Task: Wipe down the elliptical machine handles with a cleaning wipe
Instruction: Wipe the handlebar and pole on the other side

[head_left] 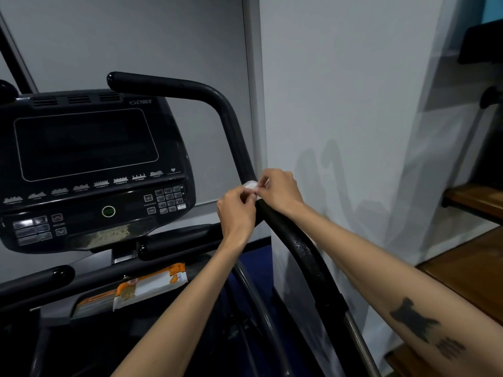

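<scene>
Both hands meet at the right handle [275, 216] of the machine, where a small white wipe [251, 184] sits against the bar. The left hand [237, 213] pinches the wipe from 7 o'clock with curled fingers, and the right hand [280, 190] pinches it from 3 o'clock; only a little of the wipe shows between the fingertips. The wipe looks thin, soft and damp, so it will probably bunch or tear if it is pulled hard; it seems better to fold it flat around the bar and hold it with the palm. The handle is stiff and glossy, and small drops shine on it below the hands, so it may be slippery. At 7 o'clock from the hands, in the tray [81, 303] under the console [89, 170], lies an orange and white wipe pack [147, 288]. It is not possible to tell if the pack is open or how many wipes are in it.
</scene>
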